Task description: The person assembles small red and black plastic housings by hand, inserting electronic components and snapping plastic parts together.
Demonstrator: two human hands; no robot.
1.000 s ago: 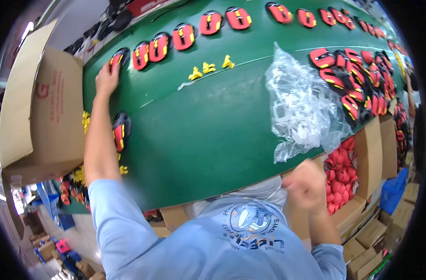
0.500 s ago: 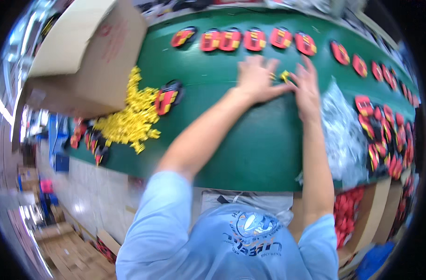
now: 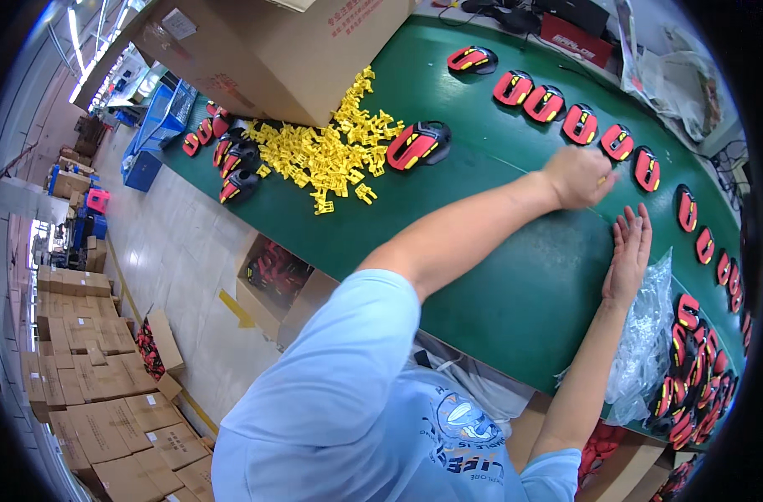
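Observation:
My left hand [image 3: 577, 178] is closed in a fist over the green table, near the row of red and black mouse-shaped shells. A small yellow spot shows at its fingers; what it holds, if anything, is hidden. My right hand [image 3: 628, 259] is open, its fingers stretched out and nothing seen in them. It hovers beside a clear plastic bag [image 3: 641, 356]. Beyond the hands, one red and black shell with yellow marks [image 3: 580, 124] lies in the row. Another such shell [image 3: 418, 145] sits beside a heap of small yellow plastic clips [image 3: 314, 159], left of my left arm.
A large cardboard box [image 3: 273, 58] stands behind the yellow heap. Many more shells [image 3: 691, 376] are piled at the right, and several lie at the table's left end. An open carton of red parts [image 3: 277, 272] stands below the green table [image 3: 490, 309].
The view has swung left. My hands have drawn apart, and my left hand has closed into a fist. The yellow piece seen between them is out of sight.

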